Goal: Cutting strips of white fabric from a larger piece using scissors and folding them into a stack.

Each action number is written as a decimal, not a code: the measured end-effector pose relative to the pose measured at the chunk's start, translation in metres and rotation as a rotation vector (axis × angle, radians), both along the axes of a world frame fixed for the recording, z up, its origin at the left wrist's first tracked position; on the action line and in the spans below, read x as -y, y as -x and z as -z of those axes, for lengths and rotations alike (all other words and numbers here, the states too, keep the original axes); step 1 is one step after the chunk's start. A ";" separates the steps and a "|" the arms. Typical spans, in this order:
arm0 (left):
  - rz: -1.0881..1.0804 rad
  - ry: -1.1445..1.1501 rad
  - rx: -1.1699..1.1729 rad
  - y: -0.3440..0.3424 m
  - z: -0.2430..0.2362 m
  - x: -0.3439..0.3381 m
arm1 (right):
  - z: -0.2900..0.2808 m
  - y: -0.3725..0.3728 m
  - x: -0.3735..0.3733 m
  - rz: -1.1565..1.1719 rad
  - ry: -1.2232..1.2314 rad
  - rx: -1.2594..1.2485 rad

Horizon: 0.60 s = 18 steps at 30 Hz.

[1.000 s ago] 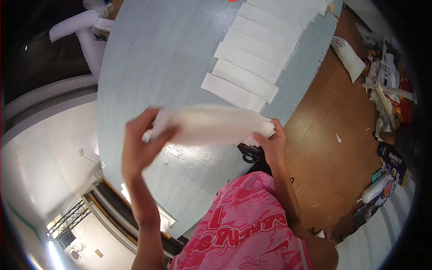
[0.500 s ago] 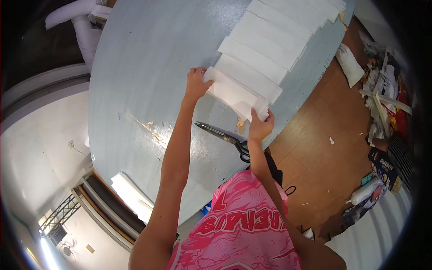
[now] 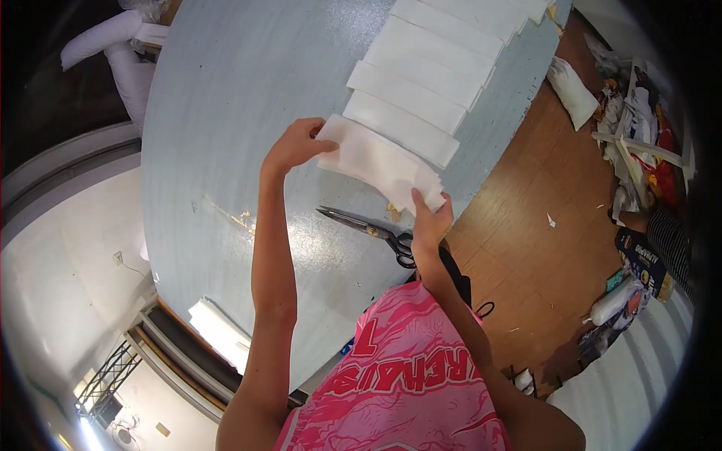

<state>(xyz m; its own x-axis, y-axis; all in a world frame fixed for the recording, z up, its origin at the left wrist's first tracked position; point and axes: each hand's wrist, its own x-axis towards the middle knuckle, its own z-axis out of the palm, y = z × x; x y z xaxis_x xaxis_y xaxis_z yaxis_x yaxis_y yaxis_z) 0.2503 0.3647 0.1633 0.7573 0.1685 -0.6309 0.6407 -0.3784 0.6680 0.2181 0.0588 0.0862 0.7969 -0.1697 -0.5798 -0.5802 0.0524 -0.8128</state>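
Between my two hands is a thin stack of white sheets point(image 3: 380, 161), fabric-like or paper-like; I cannot tell which. My left hand point(image 3: 301, 144) pinches its left end, thumb on top and fingers curled at the edge. At the other end, my right hand point(image 3: 432, 219) grips the near right corner, where the layers fan out a little. The stack sags and curves in the middle. Just beyond it, more white sheets point(image 3: 421, 79) lie in an overlapping row. Large black-handled scissors point(image 3: 368, 229) rest on the table nearer my body, blades pointing left.
The blue-grey table point(image 3: 226, 113) has a curved left edge and worn patches. A white folded bundle point(image 3: 218, 331) is at its near left. On the brown floor point(image 3: 519, 240) to the right are a white bag point(image 3: 573, 94) and a heap of scraps and wooden strips point(image 3: 639, 143).
My left hand has shifted left with its end of the stack, and its wrist is bent more. The stack's near edge hangs in a fuller curve. My right hand keeps its grip.
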 end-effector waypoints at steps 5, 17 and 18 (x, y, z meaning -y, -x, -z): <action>0.247 0.046 0.121 -0.036 -0.081 0.054 | -0.038 -0.016 0.054 0.087 -0.257 0.012; 0.729 0.083 0.506 -0.006 -0.253 0.128 | -0.071 -0.074 0.092 -0.450 -0.627 0.259; 0.708 0.073 0.559 -0.002 -0.259 0.128 | -0.070 -0.078 0.084 -0.431 -0.705 0.286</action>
<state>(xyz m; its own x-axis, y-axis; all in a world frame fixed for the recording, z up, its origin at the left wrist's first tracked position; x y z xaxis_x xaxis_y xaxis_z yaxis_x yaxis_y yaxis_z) 0.2518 0.2367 0.4220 0.8677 -0.4795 -0.1310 -0.1507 -0.5049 0.8499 0.2963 -0.0257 0.1562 0.8401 0.5027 -0.2039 -0.4439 0.4210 -0.7911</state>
